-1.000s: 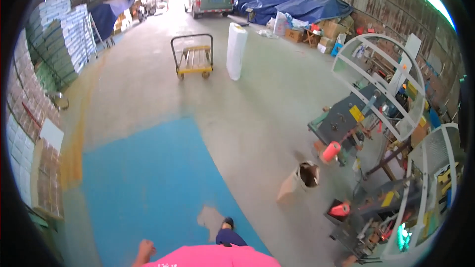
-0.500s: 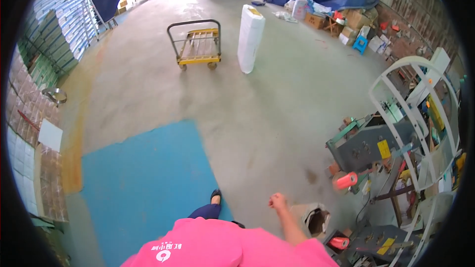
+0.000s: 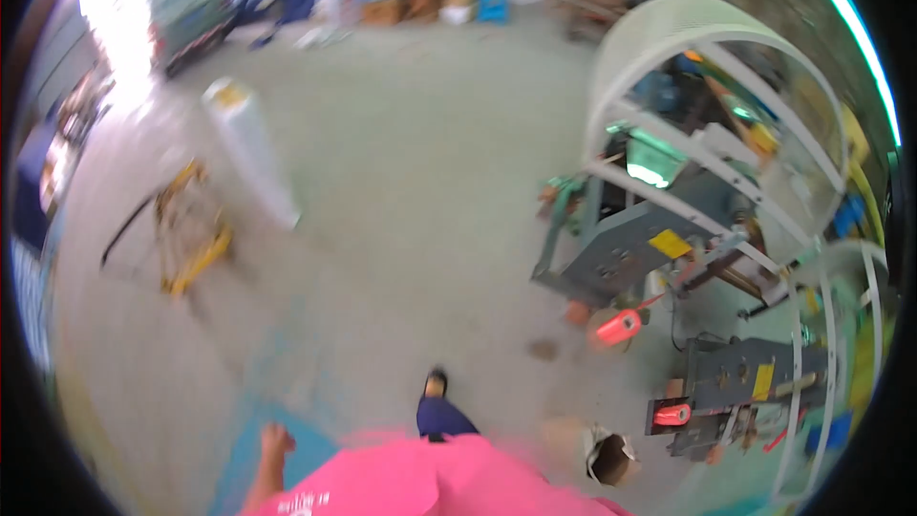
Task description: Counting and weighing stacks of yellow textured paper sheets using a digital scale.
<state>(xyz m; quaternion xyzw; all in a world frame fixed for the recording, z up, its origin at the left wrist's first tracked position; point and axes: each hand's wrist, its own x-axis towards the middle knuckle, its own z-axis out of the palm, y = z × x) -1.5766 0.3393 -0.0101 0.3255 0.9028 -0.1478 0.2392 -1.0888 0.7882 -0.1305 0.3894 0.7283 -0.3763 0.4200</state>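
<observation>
My left hand (image 3: 277, 438) hangs at the lower left of the frame, over the blue floor patch (image 3: 310, 450), with nothing visible in it; blur hides whether my fingers are curled. My right hand is out of view. My foot (image 3: 437, 383) points forward at lower centre; a good step, I'd judge, keeps off the brown carton (image 3: 565, 438) at lower right and the red roll (image 3: 616, 329) higher up. The yellow trolley (image 3: 198, 266) and white wrapped column (image 3: 256, 155), farther off at left, deserve equal berth.

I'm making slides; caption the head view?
Left hand over blue floor patch, yellow platform trolley at left, grey machines with white guards at right.
</observation>
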